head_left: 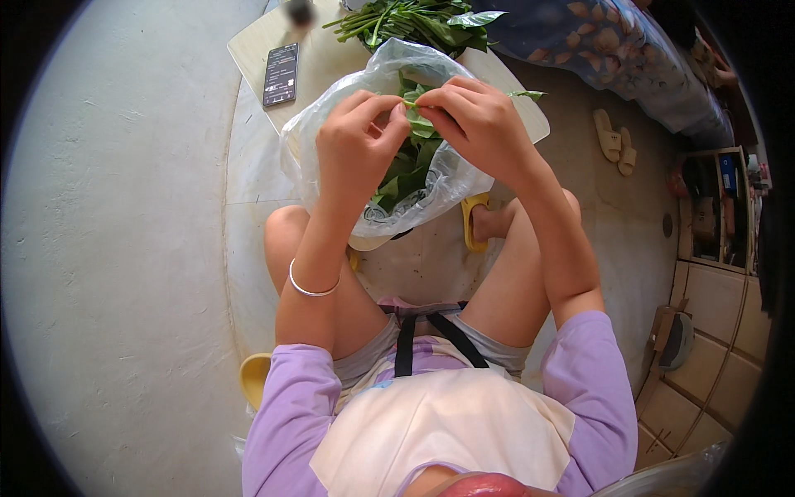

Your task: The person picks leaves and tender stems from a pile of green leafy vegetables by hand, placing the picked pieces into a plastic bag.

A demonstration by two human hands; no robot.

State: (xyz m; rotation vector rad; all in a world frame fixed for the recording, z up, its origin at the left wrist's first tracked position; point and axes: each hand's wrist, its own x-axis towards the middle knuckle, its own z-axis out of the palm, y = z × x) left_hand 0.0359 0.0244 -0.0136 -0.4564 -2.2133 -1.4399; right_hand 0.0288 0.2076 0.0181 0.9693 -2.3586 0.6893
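Both of my hands meet above a clear plastic bag [308,137] that holds loose green leaves [406,170]. Thumb and forefinger of my left hand [364,132] pinch one end of a short green vegetable stem [411,104]. My right hand [480,120] grips the stem's other side with closed fingertips. A leaf seems to hang from the stem, though it blends with those in the bag. Beyond the bag, a bunch of leafy green stems [406,23] lies at the far side of the pale table [245,43].
A phone [281,74] with a lit screen lies at the table's left, near a blurred dark object [299,12]. Flowered blue fabric [604,41] hangs at the far right. Slippers [614,141] and a shelf unit [714,207] stand on the right. My knees flank the bag.
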